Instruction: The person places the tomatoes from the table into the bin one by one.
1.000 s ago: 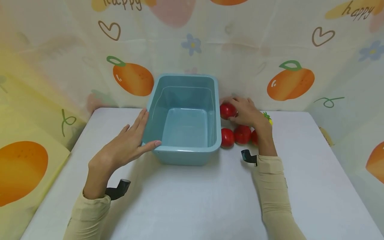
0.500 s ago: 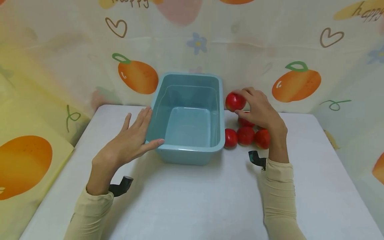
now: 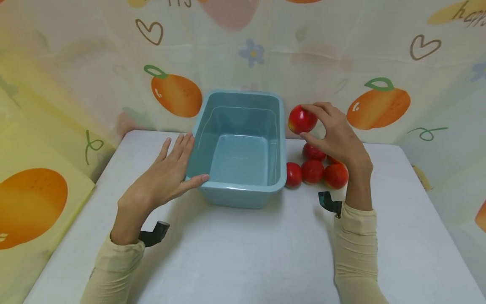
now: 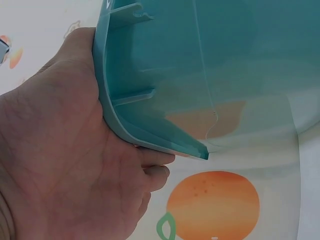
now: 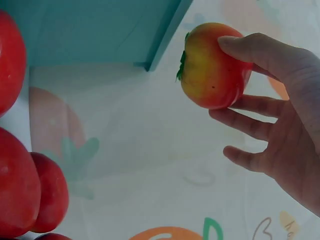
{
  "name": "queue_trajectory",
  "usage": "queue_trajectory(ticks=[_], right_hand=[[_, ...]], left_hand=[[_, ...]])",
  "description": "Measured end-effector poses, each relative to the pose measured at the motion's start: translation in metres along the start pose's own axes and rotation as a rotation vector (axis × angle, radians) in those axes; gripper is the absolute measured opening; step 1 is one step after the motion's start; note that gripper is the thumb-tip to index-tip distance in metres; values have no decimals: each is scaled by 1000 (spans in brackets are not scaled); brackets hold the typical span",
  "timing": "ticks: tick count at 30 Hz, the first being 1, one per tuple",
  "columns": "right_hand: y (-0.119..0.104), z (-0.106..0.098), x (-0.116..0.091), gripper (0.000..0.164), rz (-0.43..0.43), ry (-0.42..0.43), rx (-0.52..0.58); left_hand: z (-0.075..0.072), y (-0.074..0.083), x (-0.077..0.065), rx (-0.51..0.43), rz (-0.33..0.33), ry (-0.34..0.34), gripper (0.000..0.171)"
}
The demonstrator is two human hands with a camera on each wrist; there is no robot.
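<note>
My right hand (image 3: pixel 336 133) pinches a red tomato (image 3: pixel 302 119) between thumb and fingers, lifted above the table just right of the bin. In the right wrist view the tomato (image 5: pixel 212 65) shows a yellow patch and a green calyx. Below it, several more red tomatoes (image 3: pixel 312 171) lie close together by the bin's right side. My left hand (image 3: pixel 159 175) rests with straight fingers along the left rim of a light blue plastic bin (image 3: pixel 243 187), thumb over the front corner. In the left wrist view the palm (image 4: pixel 75 150) lies against the rim from outside.
The bin stands near the back of a white-covered table (image 3: pixel 243 253), close to a fruit-printed cloth backdrop (image 3: pixel 243 50). Dark wrist camera mounts (image 3: pixel 154 233) stick out from both sleeves.
My right hand has lifted the tomato from the back of the group, up and slightly right. The other tomatoes are now more exposed. The left hand keeps its place on the bin.
</note>
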State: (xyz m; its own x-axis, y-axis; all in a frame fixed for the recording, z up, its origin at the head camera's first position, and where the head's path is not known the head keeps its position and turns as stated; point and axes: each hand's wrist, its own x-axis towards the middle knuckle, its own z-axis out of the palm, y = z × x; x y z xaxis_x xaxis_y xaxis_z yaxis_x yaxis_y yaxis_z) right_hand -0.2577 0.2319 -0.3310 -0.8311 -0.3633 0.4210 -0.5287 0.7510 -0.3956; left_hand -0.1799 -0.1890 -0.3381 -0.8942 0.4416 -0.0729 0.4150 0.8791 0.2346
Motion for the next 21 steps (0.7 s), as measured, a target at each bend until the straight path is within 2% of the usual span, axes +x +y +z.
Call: queue_trajectory(ticks=[13, 21], right_hand=[[-16, -4, -1, 68, -134, 62, 31], [-28, -4, 0, 70, -202, 24, 20]], left_hand=[[-1, 2, 0, 1, 2, -5, 101], [1, 2, 1, 2, -5, -7, 101]])
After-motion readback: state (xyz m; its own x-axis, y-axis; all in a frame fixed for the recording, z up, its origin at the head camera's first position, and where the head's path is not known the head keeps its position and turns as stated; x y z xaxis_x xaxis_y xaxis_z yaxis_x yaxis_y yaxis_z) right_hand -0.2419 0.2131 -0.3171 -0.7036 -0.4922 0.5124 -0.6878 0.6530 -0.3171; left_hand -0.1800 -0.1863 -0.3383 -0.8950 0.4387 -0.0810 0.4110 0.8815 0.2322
